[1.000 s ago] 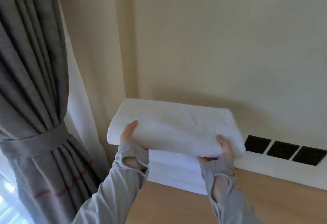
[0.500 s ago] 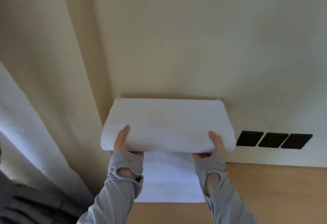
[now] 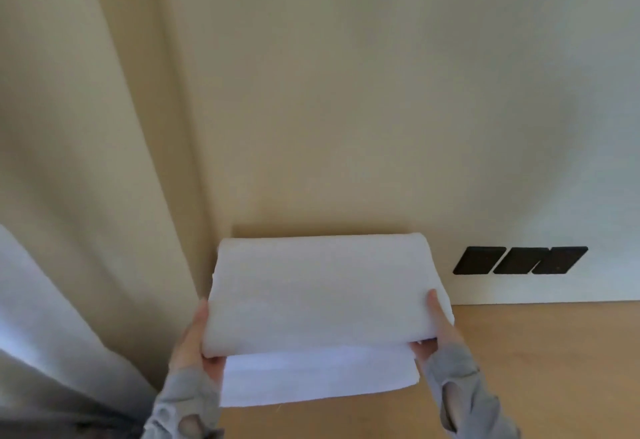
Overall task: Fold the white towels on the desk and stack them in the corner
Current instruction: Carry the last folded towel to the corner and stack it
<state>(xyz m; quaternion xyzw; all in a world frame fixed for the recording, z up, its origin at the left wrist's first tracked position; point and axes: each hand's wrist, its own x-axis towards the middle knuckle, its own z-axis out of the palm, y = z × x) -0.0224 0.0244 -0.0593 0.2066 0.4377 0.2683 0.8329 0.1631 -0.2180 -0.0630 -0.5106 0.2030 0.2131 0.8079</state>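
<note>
Left hand (image 3: 188, 341) and right hand (image 3: 438, 327) each grip a short end of the folded towel (image 3: 322, 293), thumbs on top, wrists level. Its long axis runs left to right, parallel to the wall. It overlies the lower towel (image 3: 311, 379); contact is probable, not confirmed. The lower towel lies on the surface (image 3: 536, 369) in the corner. Bare surface lies to its right, with black wall plates (image 3: 519, 260) beyond.
</note>
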